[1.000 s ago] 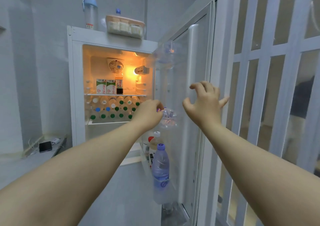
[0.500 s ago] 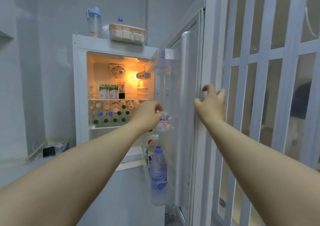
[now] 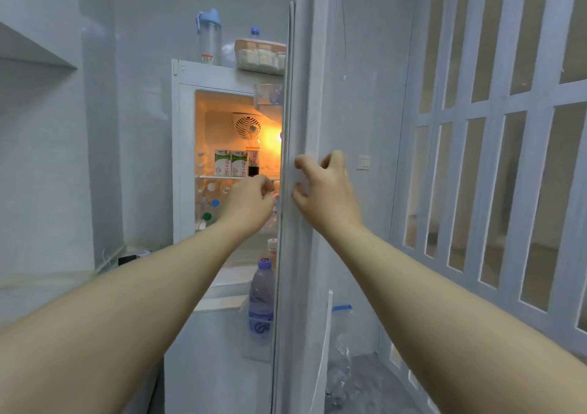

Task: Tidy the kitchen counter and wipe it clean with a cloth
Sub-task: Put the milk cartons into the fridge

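A small white fridge [image 3: 183,134] stands open with its light on. Its door [image 3: 305,95] is edge-on to me in the middle of the view. My left hand [image 3: 249,203] reaches inside next to the door shelf, and its curled fingers hold a clear plastic bottle [image 3: 275,211] that is mostly hidden by the hand and the door. My right hand [image 3: 324,191] is on the outer side of the door, thumb and fingers curled onto its edge. No cloth is in view.
A purple-capped water bottle [image 3: 262,296] stands in the lower door shelf. Milk cartons [image 3: 230,163] and several bottles fill the shelves. A blue-lidded flask [image 3: 209,37] and a box [image 3: 260,56] sit on top. Counter corner [image 3: 47,283] at left, plastic bag [image 3: 341,350] on the floor, lattice partition [image 3: 495,191] at right.
The door has swung toward closing and now hides most of the door shelves. My right hand moved from open air onto the door's edge. My left hand stays at the door shelf with the bottle.
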Tool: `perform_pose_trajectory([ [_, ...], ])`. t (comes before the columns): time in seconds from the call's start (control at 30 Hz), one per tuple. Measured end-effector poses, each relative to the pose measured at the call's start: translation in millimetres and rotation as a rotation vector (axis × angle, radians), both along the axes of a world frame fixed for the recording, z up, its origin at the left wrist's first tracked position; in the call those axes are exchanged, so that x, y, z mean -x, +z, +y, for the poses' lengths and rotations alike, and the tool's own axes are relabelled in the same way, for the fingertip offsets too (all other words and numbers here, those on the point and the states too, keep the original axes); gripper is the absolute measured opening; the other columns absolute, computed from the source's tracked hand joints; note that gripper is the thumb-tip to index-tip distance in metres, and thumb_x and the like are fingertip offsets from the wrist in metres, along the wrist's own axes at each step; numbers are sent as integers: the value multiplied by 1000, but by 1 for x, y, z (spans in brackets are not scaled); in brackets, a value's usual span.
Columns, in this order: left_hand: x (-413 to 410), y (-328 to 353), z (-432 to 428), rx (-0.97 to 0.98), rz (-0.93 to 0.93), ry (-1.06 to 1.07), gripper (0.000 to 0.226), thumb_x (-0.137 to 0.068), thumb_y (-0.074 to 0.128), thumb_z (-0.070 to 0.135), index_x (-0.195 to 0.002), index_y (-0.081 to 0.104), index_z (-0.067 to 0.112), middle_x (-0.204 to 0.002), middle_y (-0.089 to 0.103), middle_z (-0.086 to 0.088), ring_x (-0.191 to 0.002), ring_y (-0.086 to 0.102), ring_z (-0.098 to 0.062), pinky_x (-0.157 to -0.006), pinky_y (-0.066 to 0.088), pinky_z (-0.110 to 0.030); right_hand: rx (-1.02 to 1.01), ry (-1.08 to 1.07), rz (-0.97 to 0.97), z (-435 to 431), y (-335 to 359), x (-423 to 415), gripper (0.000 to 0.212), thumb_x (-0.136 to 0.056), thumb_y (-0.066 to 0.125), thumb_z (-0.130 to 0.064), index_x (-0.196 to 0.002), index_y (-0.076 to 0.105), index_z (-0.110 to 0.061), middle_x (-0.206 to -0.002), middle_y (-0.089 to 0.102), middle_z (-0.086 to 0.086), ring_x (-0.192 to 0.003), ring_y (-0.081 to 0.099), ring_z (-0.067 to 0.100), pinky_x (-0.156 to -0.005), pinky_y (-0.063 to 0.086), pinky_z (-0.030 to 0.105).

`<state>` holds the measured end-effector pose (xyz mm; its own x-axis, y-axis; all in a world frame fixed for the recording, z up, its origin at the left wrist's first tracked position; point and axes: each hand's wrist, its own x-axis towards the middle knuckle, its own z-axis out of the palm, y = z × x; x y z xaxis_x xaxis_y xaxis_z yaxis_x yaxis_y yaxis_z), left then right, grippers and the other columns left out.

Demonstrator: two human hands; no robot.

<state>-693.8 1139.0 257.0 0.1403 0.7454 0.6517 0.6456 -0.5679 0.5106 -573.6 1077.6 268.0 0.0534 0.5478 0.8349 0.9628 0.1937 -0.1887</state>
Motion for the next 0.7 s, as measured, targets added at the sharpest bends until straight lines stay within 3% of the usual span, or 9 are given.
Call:
perform_pose_trajectory([
  [0.07, 23, -4, 10, 15, 0, 71, 23, -92, 48, 13, -108, 63, 16, -112, 63, -4, -102, 56, -23, -76, 40, -27, 79, 66, -19, 17, -1, 23, 35, -89, 52, -18, -123, 50, -21, -98, 28, 3, -81, 46, 29, -64, 43, 32],
  [0.2, 74, -11, 38, 64, 9, 166, 24, -89, 46, 13, -106, 63, 17, -111, 64, -5, -101, 57, -27, -80, 45, -31, 229, 192, -46, 59, -2, 69, 36, -90, 52, -29, -127, 48, -28, -97, 31, 4, -73, 48, 32, -64, 36, 29],
  [0.4, 144, -20, 100, 132, 37, 244, 29, -90, 44, 11, -112, 62, 17, -118, 63, -2, -108, 57, -22, -89, 48, -33, 310, 145, -177, 139, -10, 138, 32, -95, 44, -26, -127, 44, -26, -92, 40, 6, -70, 45, 31, -62, 35, 31],
  [0.53, 185, -21, 144, 169, 38, 263, 28, -93, 44, 16, -115, 61, 19, -118, 62, 0, -107, 57, -20, -84, 46, -29, 375, 117, -279, 193, -16, 173, 37, -94, 41, -22, -131, 40, -26, -103, 60, 12, -84, 57, 33, -64, 38, 31],
  [0.7, 220, -24, 201, 210, 58, 261, 26, -94, 45, 17, -115, 60, 20, -119, 62, 0, -106, 57, -18, -84, 44, -27, 458, 92, -290, 258, -33, 205, 44, -95, 37, -19, -137, 29, -31, -104, 63, 12, -90, 61, 33, -63, 37, 31],
])
